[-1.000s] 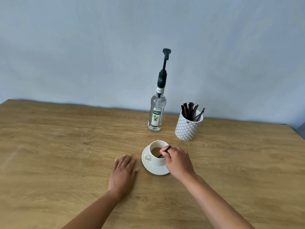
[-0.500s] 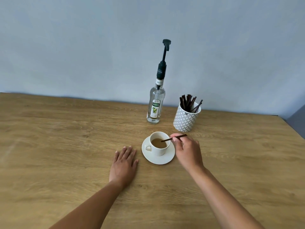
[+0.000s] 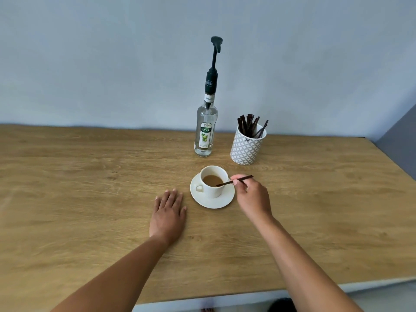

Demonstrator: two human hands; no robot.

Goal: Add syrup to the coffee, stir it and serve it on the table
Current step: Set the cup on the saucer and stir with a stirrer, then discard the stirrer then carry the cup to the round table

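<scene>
Stirring appears to be the step in hand: a dark stirrer (image 3: 234, 181) is pinched between the fingertips of the right hand (image 3: 253, 200), held nearly level, its far tip over the rim of the coffee cup (image 3: 212, 182). The cup is seated on a white saucer (image 3: 211, 200) near the middle of the table (image 3: 90, 176), closer to the back edge. The left hand (image 3: 168, 213) is laid flat and released on the table, just beside the saucer. The syrup bottle (image 3: 204, 134) and the patterned holder (image 3: 247, 146) of spare sticks are set by the back edge. Next, the stirrer is probably to be put aside and the cup served. Whether the tip is dipped in the coffee cannot be told.
</scene>
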